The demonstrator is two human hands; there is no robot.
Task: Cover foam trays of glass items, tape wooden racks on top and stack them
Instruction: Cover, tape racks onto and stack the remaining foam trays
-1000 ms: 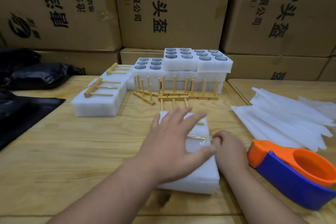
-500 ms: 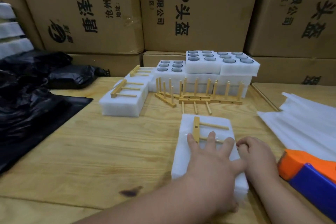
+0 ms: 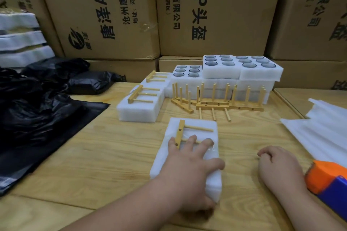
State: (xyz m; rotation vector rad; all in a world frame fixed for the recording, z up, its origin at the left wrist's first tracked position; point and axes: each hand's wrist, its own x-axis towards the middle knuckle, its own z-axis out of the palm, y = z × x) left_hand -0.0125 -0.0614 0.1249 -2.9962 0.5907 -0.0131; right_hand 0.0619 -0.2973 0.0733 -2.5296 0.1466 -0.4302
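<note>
A covered white foam tray [image 3: 193, 127] lies in front of me with a wooden rack [image 3: 181, 131] taped flat on its top. My left hand [image 3: 189, 167] rests spread on the tray, fingers over the rack's lower peg and thumb on the right edge. My right hand [image 3: 277, 167] lies loosely curled on the table to the right, apart from the tray and holding nothing. Further back, two finished trays with racks [image 3: 142, 103] lie end to end. Open foam trays of glasses [image 3: 242, 67] are stacked at the back. Loose wooden racks [image 3: 216, 102] stand before them.
An orange and blue tape dispenser [image 3: 328, 184] lies at the right edge beside my right hand. White foam sheets [image 3: 323, 137] are piled at the right. Black plastic bags [image 3: 37, 103] cover the left of the table. Cardboard boxes [image 3: 116, 15] wall off the back.
My left hand slid back toward me, uncovering the rack. My right hand left the tray's right edge and moved away to the right. The view shifted left and up.
</note>
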